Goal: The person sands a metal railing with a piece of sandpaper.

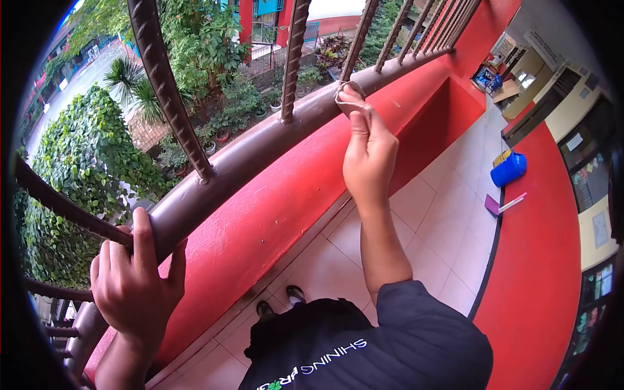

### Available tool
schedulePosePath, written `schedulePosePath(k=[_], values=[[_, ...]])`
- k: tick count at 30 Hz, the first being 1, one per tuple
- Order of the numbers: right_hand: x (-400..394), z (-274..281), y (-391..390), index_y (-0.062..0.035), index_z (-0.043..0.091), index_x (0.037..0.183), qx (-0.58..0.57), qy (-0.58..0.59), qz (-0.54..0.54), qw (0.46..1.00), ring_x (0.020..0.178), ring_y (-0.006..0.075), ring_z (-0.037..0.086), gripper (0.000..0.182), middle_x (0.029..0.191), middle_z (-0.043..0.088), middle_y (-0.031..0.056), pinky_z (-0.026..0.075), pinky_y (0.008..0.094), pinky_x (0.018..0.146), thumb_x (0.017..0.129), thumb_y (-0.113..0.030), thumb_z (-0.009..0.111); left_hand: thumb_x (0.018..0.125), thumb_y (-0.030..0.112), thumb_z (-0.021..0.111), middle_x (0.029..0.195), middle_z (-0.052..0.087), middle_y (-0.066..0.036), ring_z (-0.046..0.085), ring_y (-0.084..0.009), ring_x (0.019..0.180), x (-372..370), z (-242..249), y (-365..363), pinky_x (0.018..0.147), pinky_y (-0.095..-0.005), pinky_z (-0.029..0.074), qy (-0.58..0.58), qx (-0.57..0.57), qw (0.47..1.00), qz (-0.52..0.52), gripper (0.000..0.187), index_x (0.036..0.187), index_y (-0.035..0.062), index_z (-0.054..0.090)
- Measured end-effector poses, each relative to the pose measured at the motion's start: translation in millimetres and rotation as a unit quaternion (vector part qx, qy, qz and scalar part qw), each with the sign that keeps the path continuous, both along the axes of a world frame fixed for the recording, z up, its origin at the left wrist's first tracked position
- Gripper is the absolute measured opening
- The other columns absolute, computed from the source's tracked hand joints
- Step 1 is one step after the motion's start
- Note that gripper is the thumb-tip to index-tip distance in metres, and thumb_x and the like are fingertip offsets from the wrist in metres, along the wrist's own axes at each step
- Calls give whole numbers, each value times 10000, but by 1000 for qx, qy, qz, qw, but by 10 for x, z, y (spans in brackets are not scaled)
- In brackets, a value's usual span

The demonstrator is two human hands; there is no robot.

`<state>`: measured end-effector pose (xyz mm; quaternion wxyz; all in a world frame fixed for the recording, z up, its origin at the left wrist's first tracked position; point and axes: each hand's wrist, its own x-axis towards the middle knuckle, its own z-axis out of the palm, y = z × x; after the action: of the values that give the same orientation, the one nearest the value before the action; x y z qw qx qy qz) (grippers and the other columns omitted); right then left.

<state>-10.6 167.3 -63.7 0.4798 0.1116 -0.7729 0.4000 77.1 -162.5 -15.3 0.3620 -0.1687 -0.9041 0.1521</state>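
My left hand (136, 279) is wrapped round the brown metal rail (237, 159), close to the foot of a twisted bar (71, 201). Farther along the rail, my right hand (370, 153) is raised with its fingers closed on a thin white string (348, 101). The string loops about the fingertips, right at the rail and the base of another twisted bar (359, 45). Part of the string is hidden by the fingers.
Below the rail runs a red wall (260, 240) beside a tiled walkway (416, 201). A blue bin (508, 170) and a purple dustpan (492, 206) stand along the opposite side. Leafy plants (84, 156) grow beyond the bars.
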Motion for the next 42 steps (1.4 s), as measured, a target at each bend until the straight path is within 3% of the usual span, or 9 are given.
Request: schedulePosePath(k=[4,6,16,18,27,30,34,38,42], values=[[364,52,-532,34,621,1352,53,51,123,990,1168,360,693,329,1262,694,245,587,424,949,1041,-30,535,898,452,725,942,673,-139,698,-307,853,-11,-27,-40,718,-415,535,0,6,1000,-10,541,1278,72,660],[149,54,-227,29,622,1354,39,-16,7,999,1214,383,661,350,1285,681,246,567,426,1009,1009,-1,571,895,445,730,948,675,-141,702,-309,862,-17,-20,-35,723,-414,536,1,2,1000,-10,540,1279,71,659],[114,65,-35,9,614,1392,76,-28,61,995,1348,424,545,480,1416,600,243,463,460,1146,931,89,505,892,434,741,962,678,-145,696,-315,872,19,-33,-26,744,-413,532,-11,9,1000,-11,555,1293,62,647],[362,94,-408,-1,664,1330,81,-34,77,993,1316,374,593,330,1329,661,231,487,414,1104,1035,-2,514,892,434,741,968,679,-146,695,-314,871,-8,-11,-31,745,-412,531,-3,5,1000,-13,558,1295,60,645],[155,112,-138,19,680,1276,133,3,34,990,1244,367,637,513,1305,665,236,549,436,1045,838,166,457,894,440,737,968,678,-148,698,-309,873,6,-18,-31,749,-413,531,-11,6,1000,-7,566,1298,56,643],[10,191,-24,4,683,1281,42,-18,47,998,1240,366,637,529,1304,666,230,546,444,1049,825,163,469,893,443,737,962,676,-145,698,-309,874,21,-39,-36,750,-414,531,-7,1,1000,-10,568,1298,57,643],[200,147,-284,2,685,1270,126,10,60,990,1150,359,691,495,1240,700,226,573,463,995,844,149,481,896,406,737,994,676,-161,693,-331,899,9,-31,-38,769,-435,534,-16,9,1000,1,559,1322,60,626],[25,344,-97,12,702,1199,42,-83,24,995,1115,359,709,412,1155,729,225,587,439,974,860,139,508,894,429,737,955,674,-139,696,-299,862,8,-20,-21,735,-409,533,-5,1,1000,-5,552,1303,70,642],[133,248,-221,17,714,1190,133,8,39,990,1040,349,737,402,1128,740,213,612,393,924,866,144,513,893,427,737,953,674,-130,693,-292,847,1,-24,-38,728,-402,531,1,4,1000,-19,552,1310,78,640]])
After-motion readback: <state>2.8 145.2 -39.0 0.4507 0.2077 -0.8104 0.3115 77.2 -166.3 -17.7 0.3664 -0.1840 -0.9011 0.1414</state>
